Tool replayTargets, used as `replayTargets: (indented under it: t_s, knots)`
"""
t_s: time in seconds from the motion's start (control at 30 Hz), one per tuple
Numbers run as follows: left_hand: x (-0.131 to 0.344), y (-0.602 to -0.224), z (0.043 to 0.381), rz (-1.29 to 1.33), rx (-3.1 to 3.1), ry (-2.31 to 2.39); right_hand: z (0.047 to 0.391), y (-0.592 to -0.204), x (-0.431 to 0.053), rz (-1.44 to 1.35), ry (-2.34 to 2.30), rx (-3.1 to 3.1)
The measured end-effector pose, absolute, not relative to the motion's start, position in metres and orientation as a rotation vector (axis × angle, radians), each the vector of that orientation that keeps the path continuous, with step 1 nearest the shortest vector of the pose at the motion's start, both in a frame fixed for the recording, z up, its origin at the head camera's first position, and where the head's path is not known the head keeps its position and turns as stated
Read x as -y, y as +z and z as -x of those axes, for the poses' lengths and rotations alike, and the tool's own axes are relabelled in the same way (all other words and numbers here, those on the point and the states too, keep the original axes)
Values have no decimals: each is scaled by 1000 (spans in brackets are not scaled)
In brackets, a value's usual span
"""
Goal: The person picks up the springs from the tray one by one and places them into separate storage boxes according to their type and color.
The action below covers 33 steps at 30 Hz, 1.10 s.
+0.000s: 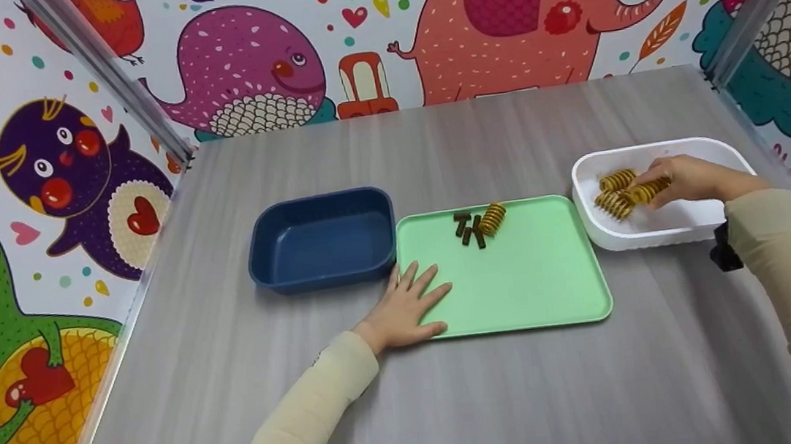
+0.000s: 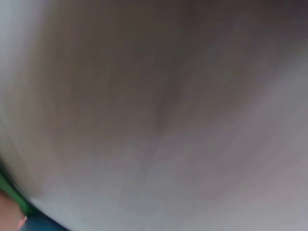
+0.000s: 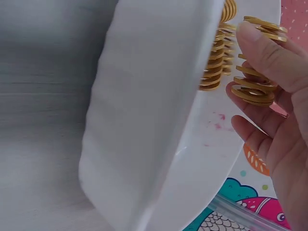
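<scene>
A yellow spring [image 1: 651, 189] is grasped by the right hand [image 1: 692, 177], pinched between thumb and fingers, inside the rim of the white bin [image 1: 662, 236]. More yellow springs [image 1: 614, 204] are gathered toward the bin's left end, just beside the held one; whether they are touched by it cannot be told. The bin is set near the right edge of the bench [image 1: 459, 406], beside the far right corner of the green tray [image 1: 519, 282]. Near the tray's far edge, a single spring [image 1: 493, 219] is seen lying next to several short dark pieces [image 1: 479, 231]. Nothing is gripped by the left hand [image 1: 405, 309]; it is laid with fingers spread over the tray's near left corner. By the tray's far left corner, a blue bin [image 1: 328, 282] is placed.
</scene>
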<state>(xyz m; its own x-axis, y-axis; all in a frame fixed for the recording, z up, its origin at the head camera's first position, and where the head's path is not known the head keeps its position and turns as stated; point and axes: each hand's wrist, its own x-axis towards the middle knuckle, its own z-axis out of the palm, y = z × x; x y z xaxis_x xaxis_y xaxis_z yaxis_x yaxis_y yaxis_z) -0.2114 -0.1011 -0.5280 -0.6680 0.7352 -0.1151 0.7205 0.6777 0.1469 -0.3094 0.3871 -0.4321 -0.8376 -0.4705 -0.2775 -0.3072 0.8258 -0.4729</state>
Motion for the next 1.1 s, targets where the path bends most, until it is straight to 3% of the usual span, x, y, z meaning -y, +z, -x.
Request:
replayTargets:
  t_s: [0.53, 0.83, 1.1]
  knots:
    - [100, -530, 211, -1216, -2721, 149, 299, -468, -403, 468, -492, -2509]
    - [100, -529, 212, -1217, -2720, 152, 299, -454, -401, 288, -577, -2375]
    - [102, -530, 213, -1214, -2731, 137, 304, -443, -397, 361, -538, -2408]
